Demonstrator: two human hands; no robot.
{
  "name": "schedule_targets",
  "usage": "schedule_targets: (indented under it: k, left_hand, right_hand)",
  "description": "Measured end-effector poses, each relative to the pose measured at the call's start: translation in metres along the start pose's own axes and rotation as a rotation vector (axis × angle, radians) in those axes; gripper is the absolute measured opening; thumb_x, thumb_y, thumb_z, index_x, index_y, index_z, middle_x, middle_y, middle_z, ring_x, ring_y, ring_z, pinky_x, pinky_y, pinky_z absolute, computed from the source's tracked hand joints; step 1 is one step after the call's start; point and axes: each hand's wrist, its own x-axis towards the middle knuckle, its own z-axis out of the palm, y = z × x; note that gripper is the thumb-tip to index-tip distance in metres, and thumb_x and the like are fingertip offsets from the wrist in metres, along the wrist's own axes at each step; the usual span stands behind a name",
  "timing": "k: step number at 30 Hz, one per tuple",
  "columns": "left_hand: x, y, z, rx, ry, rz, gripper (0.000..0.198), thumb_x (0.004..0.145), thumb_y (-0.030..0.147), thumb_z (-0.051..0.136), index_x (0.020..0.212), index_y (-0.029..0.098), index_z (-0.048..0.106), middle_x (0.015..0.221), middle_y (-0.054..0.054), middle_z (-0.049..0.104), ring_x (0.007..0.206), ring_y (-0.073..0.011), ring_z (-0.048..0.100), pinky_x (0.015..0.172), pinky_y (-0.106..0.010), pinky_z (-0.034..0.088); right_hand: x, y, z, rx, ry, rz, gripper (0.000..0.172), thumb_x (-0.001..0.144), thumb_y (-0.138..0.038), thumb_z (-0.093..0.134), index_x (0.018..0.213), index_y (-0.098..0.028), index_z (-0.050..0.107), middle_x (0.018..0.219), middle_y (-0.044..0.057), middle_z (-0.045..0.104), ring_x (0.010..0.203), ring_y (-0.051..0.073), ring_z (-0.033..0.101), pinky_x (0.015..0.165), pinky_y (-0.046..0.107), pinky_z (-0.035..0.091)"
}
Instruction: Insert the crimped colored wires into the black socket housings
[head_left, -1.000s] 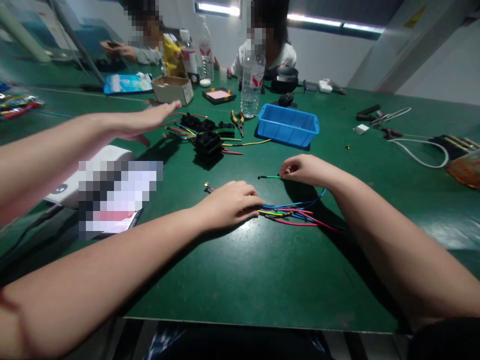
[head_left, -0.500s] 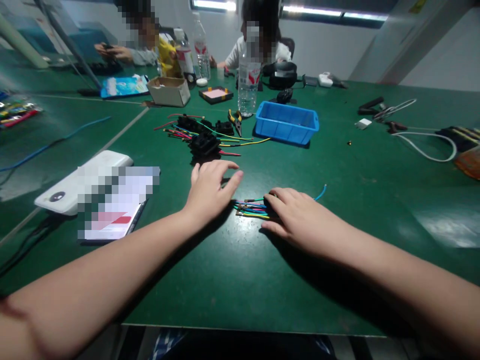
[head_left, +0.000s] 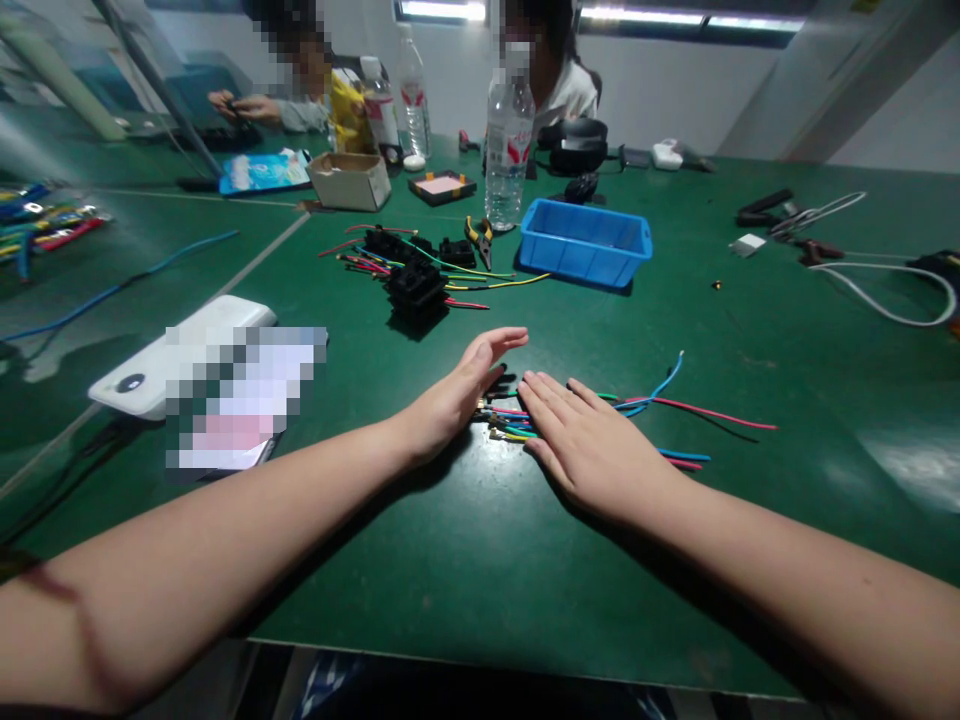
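Observation:
A loose bunch of coloured wires [head_left: 504,412] with small metal terminals at the left ends lies on the green table. My right hand [head_left: 596,435] rests flat over the middle of the bunch, fingers stretched out and thumb a little apart. Blue and red wire tails come out beyond it on the right. At the terminal ends, my left hand [head_left: 457,395] stands on its edge, palm toward the wires, fingers extended. Whether its palm touches the terminals I cannot tell. Part of the bunch is hidden under my right hand.
Black connectors with wires [head_left: 416,285], pliers [head_left: 480,243], a blue bin [head_left: 585,245] and a water bottle [head_left: 506,150] stand beyond my hands. Left lie a white power bank [head_left: 187,355] and a phone [head_left: 251,400]. Two people sit across the table.
My left hand has turned upright and moved right against the wire ends. My right hand has flattened over the bunch, and more wire tails show on its right.

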Motion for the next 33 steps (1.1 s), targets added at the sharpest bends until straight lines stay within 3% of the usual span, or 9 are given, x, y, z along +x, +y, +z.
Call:
schedule_targets:
  k: [5,10,18,22,25,27,29,31,33]
  left_hand:
    - [0.005,0.001,0.015,-0.007,0.020,0.030,0.038,0.101,0.035,0.019,0.129,0.024,0.042,0.148,-0.006,0.044,0.142,-0.0158,0.036,0.117,-0.040,0.032]
    - [0.015,-0.007,0.041,0.077,0.198,0.039,0.034,0.100,0.041,0.023,0.113,0.020,0.048,0.126,-0.009,0.059,0.123,-0.0190,0.054,0.109,-0.038,0.041]
    - [0.050,-0.010,0.061,0.245,0.339,0.043,0.033,0.100,0.033,0.019,0.098,0.020,0.049,0.099,-0.007,0.063,0.096,-0.0168,0.062,0.090,-0.033,0.052]
    - [0.062,-0.008,0.042,0.415,0.289,0.097,0.016,0.093,0.025,0.036,0.096,0.019,0.050,0.091,-0.005,0.065,0.087,-0.0168,0.065,0.081,-0.033,0.054]
    - [0.055,0.002,0.011,0.601,0.280,0.176,0.013,0.085,0.026,0.049,0.095,0.020,0.056,0.100,-0.006,0.065,0.098,-0.0210,0.062,0.093,-0.040,0.049]
    - [0.046,0.011,-0.013,0.736,0.316,0.227,0.015,0.082,0.028,0.056,0.095,0.021,0.060,0.106,-0.007,0.065,0.110,-0.0260,0.056,0.106,-0.048,0.038]
    - [0.039,0.019,-0.037,0.848,0.390,0.245,0.020,0.079,0.031,0.062,0.097,0.023,0.062,0.114,-0.008,0.064,0.121,-0.0313,0.049,0.113,-0.055,0.023]
    - [0.036,0.022,-0.060,0.923,0.533,0.237,0.035,0.080,0.036,0.063,0.111,0.021,0.057,0.137,-0.014,0.049,0.138,-0.0367,0.029,0.116,-0.060,0.009]
    - [0.038,0.020,-0.080,1.020,0.701,0.098,0.060,0.078,0.046,0.065,0.129,0.022,0.045,0.150,-0.015,0.032,0.144,-0.0358,0.021,0.117,-0.056,0.013]
  right_hand:
    - [0.003,-0.005,0.004,0.020,0.024,0.014,0.061,0.098,-0.038,0.034,0.147,0.000,0.035,0.152,0.022,0.034,0.142,0.033,0.032,0.117,0.053,0.027]
    - [0.005,-0.007,0.007,0.095,0.033,0.084,0.060,0.097,-0.032,0.036,0.146,0.002,0.034,0.153,0.025,0.031,0.143,0.035,0.029,0.118,0.054,0.024]
    - [0.015,0.036,0.003,0.107,0.060,-0.024,0.054,0.097,-0.031,0.040,0.145,-0.005,0.039,0.150,0.019,0.041,0.141,0.029,0.035,0.118,0.052,0.028]
    - [0.020,0.057,0.004,0.114,0.072,-0.073,0.052,0.098,-0.034,0.041,0.143,-0.007,0.043,0.149,0.017,0.042,0.141,0.027,0.035,0.118,0.050,0.028]
    - [0.020,0.061,0.004,0.124,0.080,-0.081,0.054,0.098,-0.035,0.040,0.144,-0.008,0.041,0.150,0.017,0.040,0.142,0.025,0.035,0.118,0.048,0.028]
    - [0.020,0.059,0.003,0.128,0.086,-0.075,0.054,0.098,-0.035,0.040,0.144,-0.008,0.042,0.150,0.017,0.040,0.142,0.025,0.035,0.118,0.047,0.029]
    - [0.020,0.058,0.002,0.128,0.091,-0.068,0.053,0.097,-0.035,0.040,0.143,-0.008,0.044,0.150,0.017,0.041,0.141,0.025,0.036,0.118,0.047,0.029]
    - [0.021,0.056,0.002,0.126,0.093,-0.062,0.053,0.097,-0.035,0.040,0.142,-0.007,0.045,0.149,0.018,0.042,0.141,0.025,0.037,0.118,0.046,0.029]
    - [0.021,0.056,0.002,0.124,0.089,-0.059,0.054,0.097,-0.034,0.039,0.142,-0.006,0.045,0.149,0.018,0.042,0.140,0.026,0.037,0.118,0.046,0.029]
